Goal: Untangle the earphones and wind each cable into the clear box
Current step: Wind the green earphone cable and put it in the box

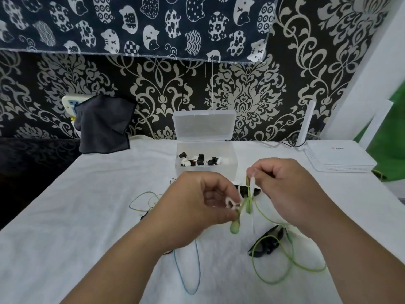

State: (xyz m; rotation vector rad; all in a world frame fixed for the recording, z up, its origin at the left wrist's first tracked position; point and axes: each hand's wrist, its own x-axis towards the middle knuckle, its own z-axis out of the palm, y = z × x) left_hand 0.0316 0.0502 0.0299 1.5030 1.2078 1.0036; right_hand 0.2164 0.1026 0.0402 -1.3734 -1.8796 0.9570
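Both forearms come in from the bottom edge, wrists up, hands raised over the white-cloth table [87, 216], backs twd the camera. Left hand [197, 207]: fingers curled, thumb + forefinger pinching a knot where the white cable [230, 203] loops round the green cable [270, 282]; a green earbud [234, 228] hangs just below the pinch. Right hand [291, 194]: higher, fingers curled in, thumb + forefinger pinching the upper end of the white cable, w/ green strands running down btwn the hands. Rest of the green cable trails in loose loops on the cloth under the right wrist, across a black earphone [266, 242]. Blue cable [191, 293] lies in a long loop under the left wrist. Clear box [206, 169] sits behind the hands, lid [203, 126] upright vs the wall, black + white earbuds inside. Router [339, 156] far right has a small reddish mark, too small to read. Power strip [69, 104], half under a dark cloth [105, 126]: markings unreadable.
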